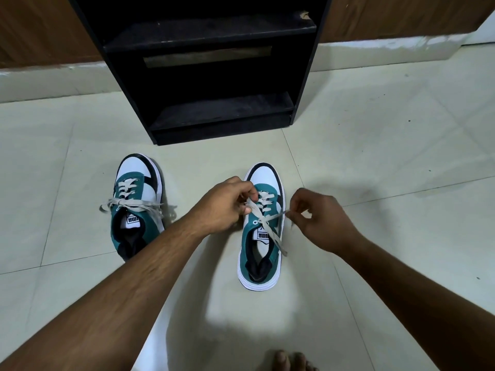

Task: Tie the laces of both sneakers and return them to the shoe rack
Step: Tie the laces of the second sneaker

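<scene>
Grip: left hand (227, 204) pinches one lace (263, 220) strand, right hand (318, 218) pinches the other end, over the right sneaker (261, 231).
Handling: lace looks soft, limp; best held near the ends.
Left of grip: other sneaker (136, 204), seemingly tied.
Beyond: shoe rack (209, 76), visible shelves bare.

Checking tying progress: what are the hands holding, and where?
Both hold the right sneaker's laces: left hand pinches near the eyelets, right hand a lace end.

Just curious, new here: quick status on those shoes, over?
Left hand and right hand each pinching a lace on right sneaker. Left sneaker tied. Rack ahead, path open.
</scene>
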